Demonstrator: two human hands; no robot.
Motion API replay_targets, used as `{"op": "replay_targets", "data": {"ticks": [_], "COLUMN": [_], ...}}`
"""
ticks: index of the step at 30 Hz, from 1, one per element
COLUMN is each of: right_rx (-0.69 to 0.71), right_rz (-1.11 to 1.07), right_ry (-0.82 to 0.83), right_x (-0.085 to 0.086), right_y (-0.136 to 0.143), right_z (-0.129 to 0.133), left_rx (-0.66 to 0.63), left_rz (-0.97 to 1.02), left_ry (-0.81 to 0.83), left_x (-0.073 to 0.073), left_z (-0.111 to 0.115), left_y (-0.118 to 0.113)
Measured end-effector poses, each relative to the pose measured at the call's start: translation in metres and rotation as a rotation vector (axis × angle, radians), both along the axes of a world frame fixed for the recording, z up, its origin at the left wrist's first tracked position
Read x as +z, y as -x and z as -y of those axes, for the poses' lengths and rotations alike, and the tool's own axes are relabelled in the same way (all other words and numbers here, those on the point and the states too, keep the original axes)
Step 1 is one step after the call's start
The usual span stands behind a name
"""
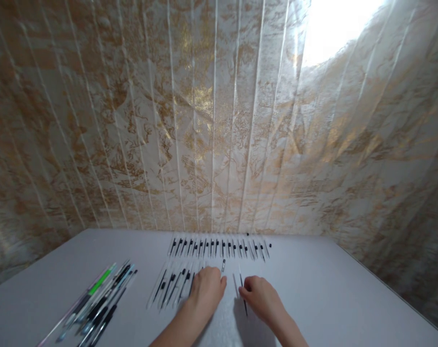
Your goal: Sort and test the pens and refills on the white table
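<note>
On a white table [331, 289] lie two rows of clear pens with black tips. The far row [219, 246] runs side by side near the wall. The near row [171, 285] lies just left of my left hand [207, 289], which rests palm down over its right end, a pen tip [223, 265] poking out past the fingers. My right hand [260, 295] touches a single thin black pen refill [243, 294] lying lengthwise on the table; whether it grips the refill is unclear.
A loose bundle of pens [99, 303], one green, others black and blue, lies at the near left. A gold-and-white panelled wall [212, 120] rises right behind the table. Bright light glares at the upper right.
</note>
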State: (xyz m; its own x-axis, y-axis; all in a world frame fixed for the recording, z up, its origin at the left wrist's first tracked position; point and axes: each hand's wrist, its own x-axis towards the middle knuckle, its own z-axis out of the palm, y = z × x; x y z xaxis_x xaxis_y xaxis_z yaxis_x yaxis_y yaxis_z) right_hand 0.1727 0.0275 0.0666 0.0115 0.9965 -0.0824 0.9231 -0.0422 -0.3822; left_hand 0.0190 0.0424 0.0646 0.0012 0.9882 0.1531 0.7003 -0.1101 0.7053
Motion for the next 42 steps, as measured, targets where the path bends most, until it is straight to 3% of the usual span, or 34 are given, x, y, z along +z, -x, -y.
{"op": "replay_targets", "data": {"ticks": [5, 9, 14, 20, 29, 37, 42], "right_rx": [-0.013, 0.008, 0.032, 0.048, 0.084, 0.123, 0.163], "right_rz": [0.080, 0.117, 0.145, 0.151, 0.130, 0.047, -0.017], "right_ry": [-0.038, -0.053, -0.066, -0.071, -0.055, -0.042, -0.076], "right_x": [-0.012, -0.016, -0.023, -0.023, -0.023, -0.028, -0.030], "right_y": [0.006, 0.016, 0.031, 0.054, 0.065, 0.059, 0.046], "right_z": [-0.001, -0.002, -0.010, -0.025, -0.037, -0.043, -0.047], "left_rx": [0.016, -0.018, -0.045, -0.076, -0.162, -0.173, -0.215], "left_rz": [-0.067, -0.137, -0.222, -0.397, -0.427, -0.347, -0.358], "left_ry": [-0.015, -0.008, 0.017, 0.176, 0.315, 0.281, 0.265], "left_x": [-0.004, 0.003, 0.010, -0.005, -0.014, -0.024, -0.021], "left_z": [-0.013, -0.003, 0.016, 0.033, 0.048, 0.048, 0.050], "left_y": [-0.007, 0.000, 0.024, 0.053, 0.043, 0.042, 0.042]}}
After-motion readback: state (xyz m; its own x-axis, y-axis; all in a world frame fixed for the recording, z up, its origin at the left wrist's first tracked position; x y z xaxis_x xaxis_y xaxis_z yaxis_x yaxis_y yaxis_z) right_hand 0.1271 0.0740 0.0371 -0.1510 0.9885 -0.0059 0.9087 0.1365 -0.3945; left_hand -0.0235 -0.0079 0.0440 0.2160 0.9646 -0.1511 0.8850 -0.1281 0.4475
